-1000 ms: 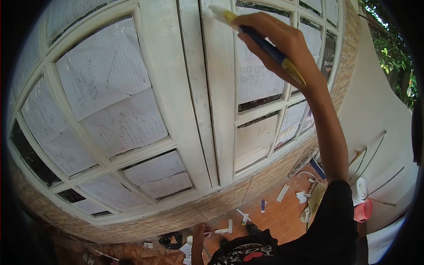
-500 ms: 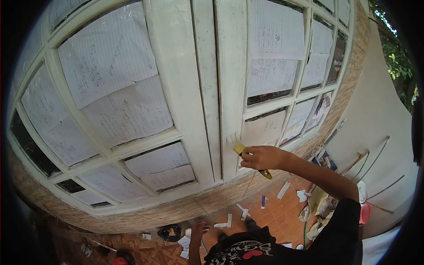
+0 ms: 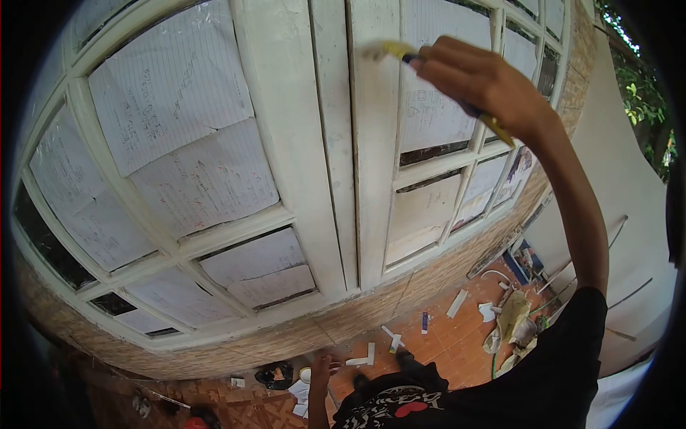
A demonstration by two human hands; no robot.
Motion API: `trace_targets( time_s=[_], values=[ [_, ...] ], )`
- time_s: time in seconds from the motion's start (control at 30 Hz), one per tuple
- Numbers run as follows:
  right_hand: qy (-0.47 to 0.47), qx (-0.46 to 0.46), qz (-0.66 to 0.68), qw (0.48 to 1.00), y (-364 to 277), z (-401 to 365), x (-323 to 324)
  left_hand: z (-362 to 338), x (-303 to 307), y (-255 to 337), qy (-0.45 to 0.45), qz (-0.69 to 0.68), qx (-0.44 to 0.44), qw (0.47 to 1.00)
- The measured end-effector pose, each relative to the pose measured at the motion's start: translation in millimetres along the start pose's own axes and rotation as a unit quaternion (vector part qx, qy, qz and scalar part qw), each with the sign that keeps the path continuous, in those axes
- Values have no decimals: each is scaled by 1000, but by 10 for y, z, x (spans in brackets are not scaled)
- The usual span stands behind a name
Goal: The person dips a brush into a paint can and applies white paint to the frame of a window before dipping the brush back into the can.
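Observation:
My right hand [image 3: 486, 82] is closed around the handle of a paintbrush [image 3: 397, 51] with a yellow ferrule. The bristles are against or very close to the white wooden frame [image 3: 376, 129] right of the vertical gap between two window panels. Low in the view, my left hand [image 3: 325, 367] hangs by my body, well away from the frame, its fingers apart and holding nothing. Lined sheets with handwriting [image 3: 204, 179] cover the glass panes on both sides.
Below the window runs a stone-patterned wall [image 3: 286, 334]. On the tiled floor lie white strips [image 3: 457, 303], a black plastic bag [image 3: 274, 375], crumpled cloths [image 3: 512, 319] and a blue tray [image 3: 524, 259]. Thin rods [image 3: 632, 299] lean at the right.
My right hand and the brush have moved up along the white frame, from near its lower end to near the top of the view. My left hand has hardly moved.

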State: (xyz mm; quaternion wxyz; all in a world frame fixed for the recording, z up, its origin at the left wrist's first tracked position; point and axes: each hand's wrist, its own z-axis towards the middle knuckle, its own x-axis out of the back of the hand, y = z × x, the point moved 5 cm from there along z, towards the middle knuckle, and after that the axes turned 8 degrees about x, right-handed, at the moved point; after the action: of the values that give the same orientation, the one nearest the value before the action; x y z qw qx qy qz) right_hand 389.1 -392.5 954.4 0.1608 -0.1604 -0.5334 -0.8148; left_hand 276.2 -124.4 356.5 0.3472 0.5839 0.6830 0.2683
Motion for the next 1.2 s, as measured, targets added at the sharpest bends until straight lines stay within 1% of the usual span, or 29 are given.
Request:
trace_targets(
  time_s=[0.03,0.1,0.13,0.17,0.2,0.23,0.27,0.3,0.33,0.43,0.5,0.53,0.57,0.63,0.67,0.7,0.73,0.8,0.83,0.9,0.93,0.97,1.0,1.03,1.07,1.1,1.13,1.17,1.2],
  values=[
    [19,-33,-28,999,197,-29,66,-19,1,-25,4,-6,6,1000],
    [53,-87,5,995,262,151,347,-63,-25,0,11,-7,10,1000],
    [83,-95,-19,992,402,-186,-44,-83,-4,12,17,-2,11,1000],
    [22,0,-80,997,155,-28,-41,-63,20,-7,18,0,14,1000],
    [-27,31,-82,996,-134,-42,-239,-21,34,-33,10,1,6,1000],
    [-47,72,-107,990,-462,-145,-513,-1,47,-58,2,1,-3,1000],
    [-15,76,-46,996,-796,-250,-682,-7,66,-77,1,2,1,1000],
    [-31,69,14,997,-1125,-373,-824,-10,70,-65,-6,1,-3,1000],
    [-10,68,51,996,-1434,-502,-967,8,63,-26,-13,-1,-11,1000],
    [-57,35,195,979,-2297,-860,-1334,-29,70,43,-21,8,-23,999],
    [-128,47,319,938,-2900,-1144,-1660,-51,70,63,-24,5,-26,999],
    [-139,33,390,909,-3119,-1269,-1778,-64,80,70,-28,3,-30,999],
    [-139,31,390,910,-3132,-1273,-1794,-78,99,69,-29,5,-31,999],
    [-186,21,452,872,-3128,-1315,-1884,-85,103,74,-35,24,-24,999],
    [-167,39,439,882,-2918,-1216,-1779,-83,103,64,-37,24,-22,999],
    [-111,40,381,917,-2577,-1067,-1590,-77,120,58,-32,34,-25,999],
    [-140,28,343,928,-2198,-894,-1435,-86,140,44,-27,47,-27,998],
    [-115,14,274,955,-1477,-619,-1050,-88,146,49,-23,49,-25,998],
    [-88,15,236,968,-1241,-526,-899,-99,144,46,-19,46,-24,998],
    [-78,10,148,986,-953,-355,-601,-112,116,59,-18,47,-22,999],
    [-32,25,79,996,-848,-288,-458,-116,112,74,-17,46,-21,999],
    [12,11,12,1000,-719,-228,-287,-121,109,92,-15,46,-19,999],
    [67,-19,-19,997,-551,-208,-130,-128,87,103,-19,44,-19,999],
    [101,-98,-5,990,-379,-240,12,-137,62,100,-24,42,-20,999],
    [222,-140,22,965,-308,-253,101,-119,42,80,-25,44,-18,999],
    [339,-180,47,922,-255,-269,153,-87,20,47,-31,46,-12,998],
    [398,-209,58,891,-278,-349,35,-79,19,25,-36,48,-7,998],
    [378,-267,54,885,-442,-394,-122,-86,7,34,-35,52,-7,998],
    [341,-254,98,900,-673,-395,-266,-90,-32,43,-42,56,-4,998]
  ],
)
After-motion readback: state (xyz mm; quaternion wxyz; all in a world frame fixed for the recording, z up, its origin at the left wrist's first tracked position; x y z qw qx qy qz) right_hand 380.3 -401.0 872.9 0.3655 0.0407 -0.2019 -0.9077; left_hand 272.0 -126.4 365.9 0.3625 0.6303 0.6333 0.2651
